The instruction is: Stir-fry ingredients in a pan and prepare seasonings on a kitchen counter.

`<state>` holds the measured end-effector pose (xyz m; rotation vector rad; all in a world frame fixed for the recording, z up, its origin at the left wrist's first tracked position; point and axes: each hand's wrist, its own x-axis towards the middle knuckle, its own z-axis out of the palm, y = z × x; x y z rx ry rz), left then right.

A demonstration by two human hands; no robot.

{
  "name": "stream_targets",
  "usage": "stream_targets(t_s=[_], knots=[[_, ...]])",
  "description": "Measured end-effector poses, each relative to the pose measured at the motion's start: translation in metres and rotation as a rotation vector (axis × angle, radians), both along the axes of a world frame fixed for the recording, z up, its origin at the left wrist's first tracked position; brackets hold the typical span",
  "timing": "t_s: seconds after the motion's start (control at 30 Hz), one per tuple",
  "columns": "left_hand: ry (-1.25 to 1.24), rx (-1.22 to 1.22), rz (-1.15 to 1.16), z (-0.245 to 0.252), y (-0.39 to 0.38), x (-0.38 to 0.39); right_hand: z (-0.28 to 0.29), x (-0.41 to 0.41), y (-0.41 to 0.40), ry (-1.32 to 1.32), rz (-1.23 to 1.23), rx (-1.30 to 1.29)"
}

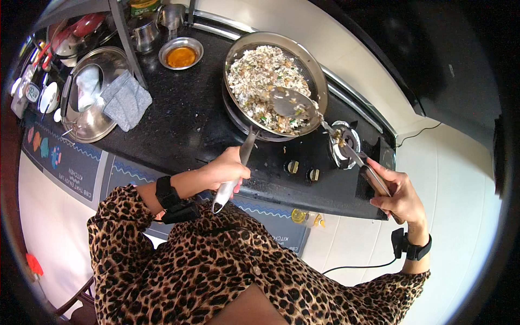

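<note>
My left hand [228,168] is wrapped around the metal handle [246,151] of a wide frying pan [321,79] on the stove. Inside the pan lies a heap of fried rice [264,77] mixed with brown and green bits, piled towards the left. My right hand [400,195] grips the handle of a metal spatula [290,101]. Its broad blade is over the rice at the pan's right side, with grains and bits stuck on it. Some food bits cling to the spatula's shaft as well. Beneath the shaft is a small gas burner [345,144].
A metal bowl [181,53] of orange-brown liquid stands behind left. Further left are a pot lid [87,126], a folded grey cloth [128,101] and metal jugs [145,34]. Two stove knobs [292,166] sit near the counter's front edge. A bottle [307,218] stands on the floor.
</note>
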<state>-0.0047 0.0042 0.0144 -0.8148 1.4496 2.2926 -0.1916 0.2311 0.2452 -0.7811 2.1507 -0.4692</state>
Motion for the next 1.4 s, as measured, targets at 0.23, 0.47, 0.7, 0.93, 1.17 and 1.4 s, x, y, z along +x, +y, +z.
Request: stream_targets(t_s=[0.23, 0.47, 0.7, 0.93, 1.17, 1.4], knots=[[0.014, 0.028, -0.023, 0.001, -0.002, 0.002, -0.007, 0.005, -0.001, -0.145, -0.023, 0.055], [0.005, 0.011, 0.010, 0.001, -0.001, 0.004, -0.022, -0.026, 0.015, 0.363, 0.342, 0.044], [0.011, 0.028, 0.018, 0.004, 0.001, 0.001, -0.030, -0.033, 0.000, 0.681, 0.393, 0.101], [-0.010, -0.018, 0.049, -0.001, 0.005, -0.001, -0.067, -0.036, -0.025, 0.524, 0.337, -0.159], [0.001, 0.004, 0.040, 0.001, 0.013, -0.006, -0.086, -0.046, -0.038, 0.484, 0.236, -0.153], [0.016, 0.049, 0.081, 0.001, 0.022, -0.010, -0.088, -0.034, -0.041, 0.422, 0.231, -0.269]])
